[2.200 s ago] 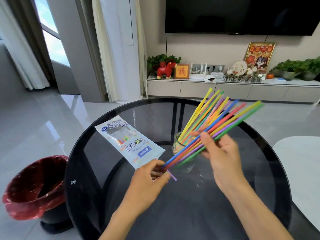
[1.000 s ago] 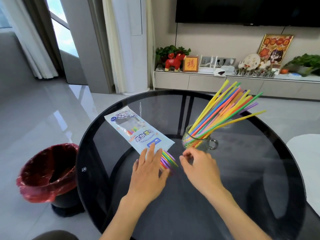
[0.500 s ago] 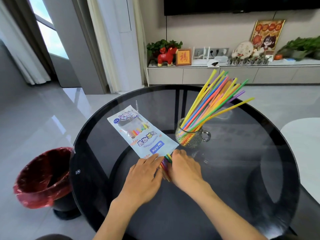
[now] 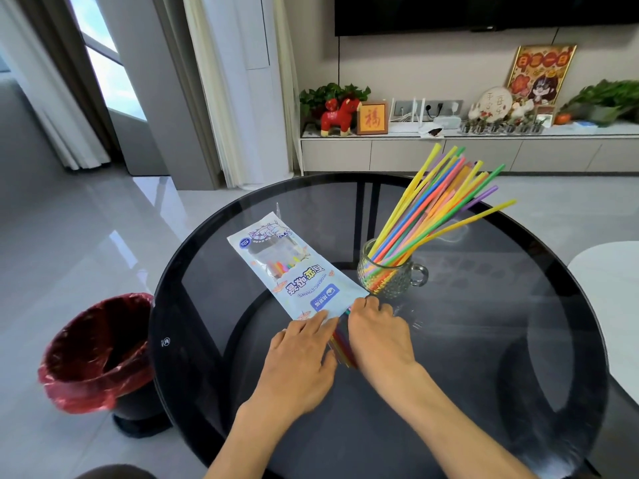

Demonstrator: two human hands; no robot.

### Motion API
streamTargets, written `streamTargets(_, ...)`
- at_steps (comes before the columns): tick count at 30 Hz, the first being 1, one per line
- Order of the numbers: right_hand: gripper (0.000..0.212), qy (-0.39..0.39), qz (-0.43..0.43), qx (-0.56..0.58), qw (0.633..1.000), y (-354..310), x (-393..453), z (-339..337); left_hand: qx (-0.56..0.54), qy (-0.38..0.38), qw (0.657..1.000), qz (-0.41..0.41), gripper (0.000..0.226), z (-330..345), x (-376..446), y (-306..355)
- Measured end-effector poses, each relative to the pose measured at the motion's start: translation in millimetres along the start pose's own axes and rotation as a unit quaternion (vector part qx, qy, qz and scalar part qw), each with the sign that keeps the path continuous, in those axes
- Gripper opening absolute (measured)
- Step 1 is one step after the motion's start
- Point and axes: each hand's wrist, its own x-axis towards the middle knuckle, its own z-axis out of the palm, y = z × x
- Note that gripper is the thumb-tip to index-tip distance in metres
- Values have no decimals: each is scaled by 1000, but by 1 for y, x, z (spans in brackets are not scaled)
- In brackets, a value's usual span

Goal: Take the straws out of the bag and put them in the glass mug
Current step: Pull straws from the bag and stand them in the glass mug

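Note:
A white and blue straw bag (image 4: 294, 271) lies flat on the round black glass table (image 4: 484, 340). Right of it stands a glass mug (image 4: 394, 278) with several coloured straws (image 4: 435, 209) fanning up and to the right. More straws (image 4: 340, 344) stick out of the bag's near end, between my hands. My left hand (image 4: 297, 357) lies palm down on the bag's near edge. My right hand (image 4: 377, 333) curls over these straws at the bag's mouth, just in front of the mug.
A bin with a red liner (image 4: 93, 350) stands on the floor left of the table. A white table (image 4: 608, 288) sits close on the right. A low cabinet with ornaments (image 4: 449, 150) runs along the far wall.
My right hand let go of the bundle now standing in the mug and came down to the bag. Both hands closed in on the straws sticking out of its near end.

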Motion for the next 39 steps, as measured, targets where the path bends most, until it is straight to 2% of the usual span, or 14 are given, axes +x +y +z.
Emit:
streamTargets(7, 43, -105, 53, 12, 993, 18, 0, -1, 23, 17, 999, -45, 53, 4, 3, -1)
streamTargets(12, 28, -176, 15, 26, 984, 51, -1, -16, 22, 31, 994, -100, 53, 3, 9, -11)
streamTargets(16, 9, -257, 0, 29, 966, 79, -5, -26, 22, 27, 995, -97, 54, 3, 12, -15)
streamTargets(19, 16, -291, 19, 131, 947, 100, -6, -37, 17, 27, 995, -97, 55, 2, 12, -18)
streamTargets(21, 19, -286, 43, 244, 926, 119, -9, -47, 22, 27, 995, -92, 55, 3, 12, -20)
streamTargets(25, 20, -256, 34, 371, 892, 139, -21, -69, 15, 26, 995, -92, 55, 3, 15, -22)
streamTargets(27, 21, -243, 22, 453, 857, 130, -26, -78, 15, 31, 996, -88, 56, 4, 16, -20)
streamTargets(29, 24, -225, 22, 531, 816, 111, -26, -79, -23, 55, 994, -92, 58, 4, 16, -17)
streamTargets(31, 25, -223, 30, 570, 790, 89, -25, -73, -53, 121, 987, -92, 63, -1, 14, -12)
streamTargets(34, 21, -288, 23, 598, 747, 67, -25, -63, 43, 238, 970, 1, 76, -14, 9, 6)
streamTargets(37, 21, -385, -44, 601, 699, 62, -30, -63, 101, 258, 954, 112, 76, -22, 3, 22)
streamTargets(39, 25, -426, -97, 609, 662, 63, -33, -68, 109, 246, 949, 166, 58, -20, 0, 23)
